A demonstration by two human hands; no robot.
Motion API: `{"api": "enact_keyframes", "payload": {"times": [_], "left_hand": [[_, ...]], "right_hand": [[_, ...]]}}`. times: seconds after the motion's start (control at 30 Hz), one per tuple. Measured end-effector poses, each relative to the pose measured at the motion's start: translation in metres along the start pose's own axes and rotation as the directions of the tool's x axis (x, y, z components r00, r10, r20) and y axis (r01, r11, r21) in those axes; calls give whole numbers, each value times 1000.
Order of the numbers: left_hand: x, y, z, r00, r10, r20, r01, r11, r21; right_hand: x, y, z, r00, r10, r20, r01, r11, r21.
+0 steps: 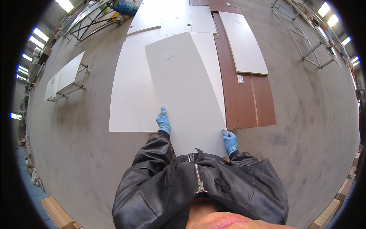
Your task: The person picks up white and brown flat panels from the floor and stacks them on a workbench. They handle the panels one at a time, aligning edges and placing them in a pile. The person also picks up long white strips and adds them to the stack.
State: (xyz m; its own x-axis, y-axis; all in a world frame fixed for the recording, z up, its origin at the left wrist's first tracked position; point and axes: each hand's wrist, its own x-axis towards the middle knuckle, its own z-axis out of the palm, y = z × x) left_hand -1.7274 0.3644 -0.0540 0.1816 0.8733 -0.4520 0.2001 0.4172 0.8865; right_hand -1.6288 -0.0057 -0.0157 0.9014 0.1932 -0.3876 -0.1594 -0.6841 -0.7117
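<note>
A long pale grey panel (187, 91) stretches away from my body, with a small label near its far end. My left hand (163, 121), in a light blue glove, grips its left edge. On the opposite edge, close to my body, my right hand (230, 142) is closed round the panel in a matching glove. Under and beyond it lies a larger white panel (131, 87), and the grey one sits at a slant across it. Both hands' fingers are partly hidden beneath the panel.
More white panels (175, 19) lie at the far end of the stack. On the right, a narrow white panel (244, 45) rests on reddish-brown boards (244, 103). Metal-framed tables stand left (68, 82) and far right (305, 49). Wooden boards (57, 213) lie at the lower left.
</note>
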Motion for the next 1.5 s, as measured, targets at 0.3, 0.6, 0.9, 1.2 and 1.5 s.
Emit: {"api": "enact_keyframes", "payload": {"times": [0.3, 0.6, 0.9, 1.2, 1.5], "left_hand": [[22, 17, 123, 991, 123, -44, -116, 984, 134], [65, 43, 223, 993, 105, -46, -78, 915, 397], [127, 58, 300, 995, 87, 45, -98, 853, 513], [140, 97, 317, 944, 34, 327, -308, 439, 844], [110, 129, 262, 830, 111, 546, -557, 127, 821]], "right_hand": [[80, -2, -38, 996, 75, -47, -71, 994, 83], [145, -25, -45, 983, 152, -107, -144, 987, 75], [205, -63, -39, 962, 227, -155, -216, 973, 86], [239, -76, -41, 976, 142, -163, -191, 918, -349], [206, -119, -86, 961, -267, -76, 168, 779, -605]]}}
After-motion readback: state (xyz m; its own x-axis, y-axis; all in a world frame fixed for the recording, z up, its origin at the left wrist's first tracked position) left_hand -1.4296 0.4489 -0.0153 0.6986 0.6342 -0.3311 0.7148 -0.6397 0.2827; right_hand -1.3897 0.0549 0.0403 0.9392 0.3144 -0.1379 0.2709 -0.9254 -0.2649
